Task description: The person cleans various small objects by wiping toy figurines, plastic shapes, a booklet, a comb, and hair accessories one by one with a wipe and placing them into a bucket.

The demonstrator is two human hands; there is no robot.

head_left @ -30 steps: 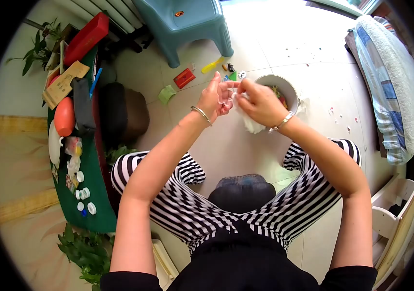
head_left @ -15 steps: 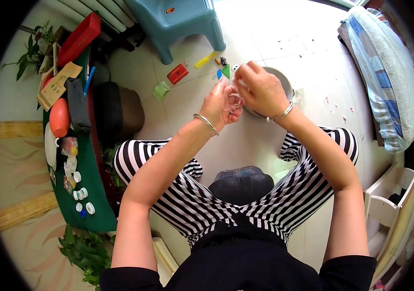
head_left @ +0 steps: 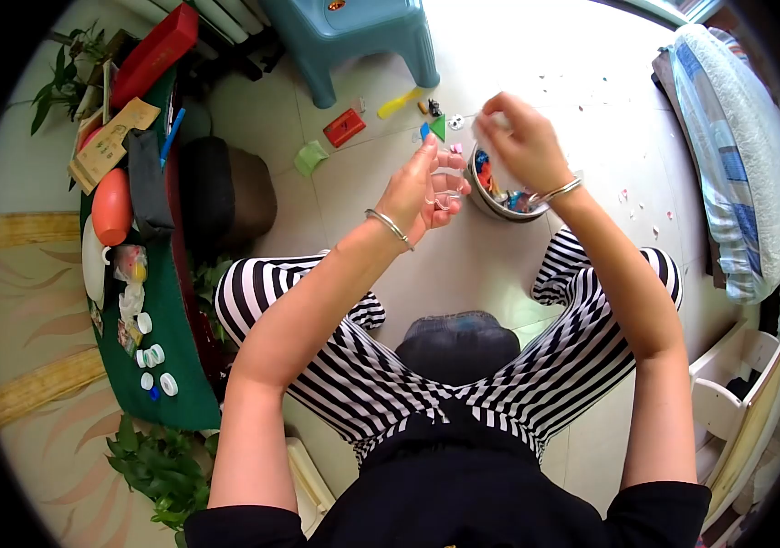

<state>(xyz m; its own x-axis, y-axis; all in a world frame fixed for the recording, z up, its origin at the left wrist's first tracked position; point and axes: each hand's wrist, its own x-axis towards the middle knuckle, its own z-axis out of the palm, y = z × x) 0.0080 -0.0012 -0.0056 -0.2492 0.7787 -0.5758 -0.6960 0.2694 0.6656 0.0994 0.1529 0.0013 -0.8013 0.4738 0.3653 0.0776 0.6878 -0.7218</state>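
Note:
My left hand (head_left: 422, 194) is palm up, its fingers curled round a small clear plastic piece (head_left: 444, 197). To its right, my right hand (head_left: 527, 142) is raised over a round bin (head_left: 505, 216), its fingers pinched together; the fingertips are blurred, and what they hold is too unclear to name. Colourful small things lie inside the bin, partly hidden by the right hand. Beyond my left hand on the floor are a green triangle (head_left: 438, 127), a blue piece (head_left: 425, 131), a red box (head_left: 345, 128) and a yellow strip (head_left: 399, 103).
A blue-grey stool (head_left: 358, 46) stands ahead. On the left, a green-topped table (head_left: 184, 393) carries white caps, an orange bottle (head_left: 112, 207) and a dark pouch (head_left: 150, 187). Bedding (head_left: 741, 173) is at the right. Small scraps lie on the floor.
My right hand has moved right, away from my left hand, uncovering the bin's contents. The white tissue-like thing seen hanging from my right hand earlier no longer shows.

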